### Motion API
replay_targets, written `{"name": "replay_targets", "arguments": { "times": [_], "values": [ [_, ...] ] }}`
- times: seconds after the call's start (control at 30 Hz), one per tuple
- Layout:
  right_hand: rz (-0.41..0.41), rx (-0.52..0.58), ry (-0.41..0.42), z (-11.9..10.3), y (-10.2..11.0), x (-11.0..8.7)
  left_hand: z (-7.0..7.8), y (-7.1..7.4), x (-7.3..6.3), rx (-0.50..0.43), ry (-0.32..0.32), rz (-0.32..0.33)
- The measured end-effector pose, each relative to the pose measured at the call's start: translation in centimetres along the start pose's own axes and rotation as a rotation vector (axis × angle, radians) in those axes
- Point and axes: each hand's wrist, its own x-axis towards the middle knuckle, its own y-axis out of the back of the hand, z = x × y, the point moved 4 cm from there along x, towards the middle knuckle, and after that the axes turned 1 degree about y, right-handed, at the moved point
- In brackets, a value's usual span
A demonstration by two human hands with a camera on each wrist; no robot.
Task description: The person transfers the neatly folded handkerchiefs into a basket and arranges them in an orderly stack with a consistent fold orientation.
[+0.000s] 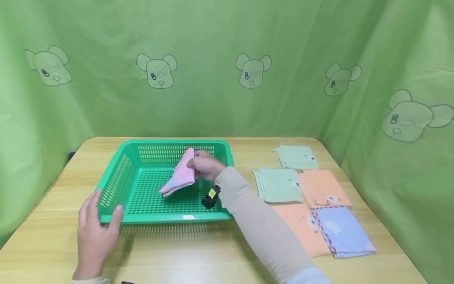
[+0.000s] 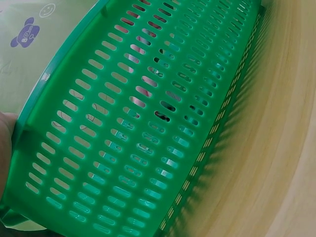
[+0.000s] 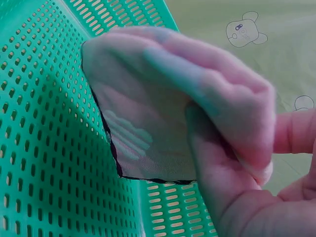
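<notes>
A folded pink towel (image 1: 181, 173) with a dark trimmed edge hangs inside the green plastic basket (image 1: 149, 217), above its floor. My right hand (image 1: 206, 165) pinches it between thumb and fingers; in the right wrist view the towel (image 3: 143, 103) droops from that grip and shows a pale cloud-like patch. At the basket's near left corner, my left hand (image 1: 96, 228) rests with fingers and thumb spread over the rim. The left wrist view shows mostly the slotted basket wall (image 2: 113, 118), with only a sliver of the hand at its left edge.
Right of the basket lie folded towels: green ones (image 1: 296, 157) at the back, orange ones (image 1: 324, 189) around them, and a blue one (image 1: 344, 230) in front. The wooden table (image 1: 184, 252) meets a green curtain (image 1: 205, 110) behind and at the sides.
</notes>
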Motion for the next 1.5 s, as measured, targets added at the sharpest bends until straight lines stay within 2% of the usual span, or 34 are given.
{"name": "replay_targets", "arguments": {
  "times": [0.47,1.1,1.5],
  "values": [
    [-0.044,0.004,-0.036,-0.2,-0.2,0.0,0.3,0.0,0.3,-0.004,0.008,-0.005],
    [-0.091,-0.003,-0.057,0.4,-0.1,-0.1,0.2,0.0,0.0,-0.005,0.004,-0.002],
    [-0.051,-0.162,-0.110,0.8,0.0,-0.6,0.2,0.2,-0.3,-0.001,0.024,-0.014]
  ]
}}
